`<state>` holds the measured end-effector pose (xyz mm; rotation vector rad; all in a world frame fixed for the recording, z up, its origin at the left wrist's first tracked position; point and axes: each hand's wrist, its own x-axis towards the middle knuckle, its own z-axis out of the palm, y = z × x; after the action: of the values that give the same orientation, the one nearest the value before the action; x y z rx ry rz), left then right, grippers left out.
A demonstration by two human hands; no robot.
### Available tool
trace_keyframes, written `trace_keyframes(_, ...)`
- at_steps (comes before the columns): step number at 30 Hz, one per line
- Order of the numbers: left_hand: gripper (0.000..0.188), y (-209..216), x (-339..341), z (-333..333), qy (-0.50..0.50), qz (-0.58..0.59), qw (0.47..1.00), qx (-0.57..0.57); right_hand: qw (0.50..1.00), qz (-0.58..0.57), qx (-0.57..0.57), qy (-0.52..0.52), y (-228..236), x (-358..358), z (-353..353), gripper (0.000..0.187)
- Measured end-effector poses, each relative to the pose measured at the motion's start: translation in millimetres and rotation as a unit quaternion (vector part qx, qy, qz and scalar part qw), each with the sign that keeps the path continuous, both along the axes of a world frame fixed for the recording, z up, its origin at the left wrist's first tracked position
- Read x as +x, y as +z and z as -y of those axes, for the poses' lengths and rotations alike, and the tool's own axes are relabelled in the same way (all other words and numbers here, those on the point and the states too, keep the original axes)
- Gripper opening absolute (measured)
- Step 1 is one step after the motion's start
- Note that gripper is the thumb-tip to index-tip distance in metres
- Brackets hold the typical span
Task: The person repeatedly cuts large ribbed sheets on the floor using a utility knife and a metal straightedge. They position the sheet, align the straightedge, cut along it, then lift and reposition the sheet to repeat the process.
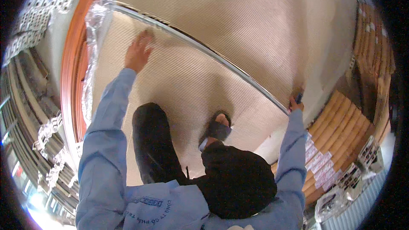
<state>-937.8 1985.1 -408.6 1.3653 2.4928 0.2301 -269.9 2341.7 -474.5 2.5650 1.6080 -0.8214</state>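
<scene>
A wide sheet of ribbed brown cardboard (179,72) spreads out in front of me, under my foot. Across it, slanting from upper left to lower right, runs a long grey metal bar (213,56) with a dark line along its far side. My left hand (138,53) is over the cardboard just short of the bar's far left end, fingers spread, holding nothing. At the bar's right end my right hand (296,104) is closed around a small dark blue tool (299,98), whose kind I cannot make out.
A reddish-brown wooden panel (70,72) with clear plastic wrap (88,68) borders the cardboard on the left. Long stacked profiles (27,98) lie beyond it. Several long cardboard boxes (341,123) are piled at right. My sandalled foot (218,127) rests on the sheet.
</scene>
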Motion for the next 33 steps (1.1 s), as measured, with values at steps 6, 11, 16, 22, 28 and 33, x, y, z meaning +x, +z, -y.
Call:
trace_keyframes(6, 0.034, -7, 13, -48, 0.012, 0.106, 0.974, 0.202, 0.996, -0.058, -0.057, 0.047, 57, 18, -84, 0.046)
trace_keyframes(11, 0.035, -14, 53, -112, -0.238, 0.065, 0.967, 0.067, 0.950, -0.258, -0.171, -0.037, 136, 9, -145, 0.041)
trace_keyframes(16, 0.036, -11, 85, -145, -0.277, 0.180, 0.944, 0.015, 0.962, -0.257, -0.096, -0.008, 154, -19, -143, 0.044)
trace_keyframes(22, 0.024, -22, 131, -157, -0.247, 0.216, 0.943, 0.060, 0.939, -0.325, -0.106, -0.013, 147, -60, -107, 0.033)
trace_keyframes(28, 0.011, -29, 110, -169, -0.262, 0.239, 0.935, -0.010, 0.968, -0.248, -0.048, 0.000, 146, -88, -81, 0.038)
trace_keyframes(33, 0.014, -20, 118, -178, -0.409, 0.088, 0.907, -0.045, 0.957, -0.284, -0.019, -0.053, 152, -106, -66, 0.034)
